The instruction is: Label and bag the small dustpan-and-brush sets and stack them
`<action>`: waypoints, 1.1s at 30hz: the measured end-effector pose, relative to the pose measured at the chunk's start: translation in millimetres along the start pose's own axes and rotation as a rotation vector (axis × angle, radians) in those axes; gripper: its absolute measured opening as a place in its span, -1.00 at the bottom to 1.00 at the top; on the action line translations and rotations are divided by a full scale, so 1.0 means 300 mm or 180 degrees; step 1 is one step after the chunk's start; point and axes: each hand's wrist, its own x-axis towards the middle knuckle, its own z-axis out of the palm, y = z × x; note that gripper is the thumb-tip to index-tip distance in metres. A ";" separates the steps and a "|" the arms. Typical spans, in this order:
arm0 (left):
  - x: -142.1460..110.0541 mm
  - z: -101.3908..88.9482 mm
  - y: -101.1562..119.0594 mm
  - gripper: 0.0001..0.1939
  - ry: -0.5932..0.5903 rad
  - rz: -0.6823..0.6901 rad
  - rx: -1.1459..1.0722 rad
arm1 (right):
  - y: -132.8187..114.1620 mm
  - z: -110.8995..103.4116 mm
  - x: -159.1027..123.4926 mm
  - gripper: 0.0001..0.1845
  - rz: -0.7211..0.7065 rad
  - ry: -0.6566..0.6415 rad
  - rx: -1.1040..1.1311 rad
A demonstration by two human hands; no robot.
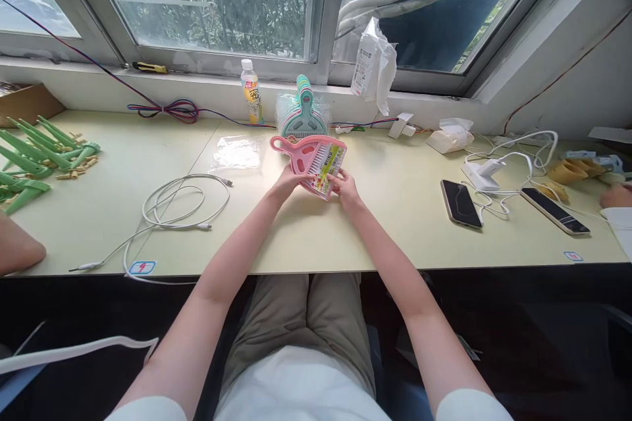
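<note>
A pink mini dustpan and brush set (310,159) with a yellow-green label lies at the middle of the pale table (306,237), handle pointing left. My left hand (288,183) grips its near left edge with fingers curled. My right hand (345,188) pinches the near right corner by the label. Behind it a stack of teal and pink dustpan sets (302,113) stands upright by the window sill, partly wrapped in clear plastic.
An empty clear plastic bag (237,152) and a coiled white cable (185,204) lie to the left. Green plastic pieces (34,151) are at far left. A drink bottle (251,92) stands at the back. Two phones (460,202) (553,210) and white chargers lie right. Other people's hands show at both edges.
</note>
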 end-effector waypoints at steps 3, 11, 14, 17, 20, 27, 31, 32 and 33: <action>0.012 -0.041 0.035 -0.41 0.0264 -0.0387 0.0359 | -0.016 -0.007 -0.011 -0.51 -0.0087 -0.0017 0.0155; 0.036 -0.274 0.029 -0.65 0.3360 0.1331 0.2475 | -0.005 -0.032 -0.007 -0.49 0.0012 0.0217 0.0053; 0.037 -0.327 0.005 -0.61 0.2691 0.0274 0.3483 | -0.009 -0.036 -0.007 -0.48 0.0062 0.0173 -0.0026; 0.046 -0.326 -0.005 -0.74 0.2302 -0.0561 0.3975 | -0.020 -0.039 -0.012 -0.47 0.0124 0.0107 -0.0089; 0.045 -0.310 0.000 -0.76 0.2369 -0.0755 0.4071 | -0.029 -0.042 -0.018 -0.48 0.0132 0.0082 -0.0089; -0.011 -0.338 -0.005 -0.59 0.2791 -0.0190 0.3776 | -0.030 -0.040 -0.024 -0.59 0.0178 0.0284 -0.0168; -0.020 -0.352 0.000 -0.78 0.2604 -0.0257 0.4001 | -0.032 -0.037 -0.028 -0.60 0.0250 0.0333 -0.0189; -0.020 -0.355 0.005 -0.86 0.2608 -0.0284 0.4034 | -0.034 -0.037 -0.029 -0.60 0.0269 0.0333 -0.0194; -0.021 -0.360 0.009 -0.92 0.2646 -0.0314 0.4037 | -0.037 -0.036 -0.031 -0.60 0.0279 0.0328 -0.0199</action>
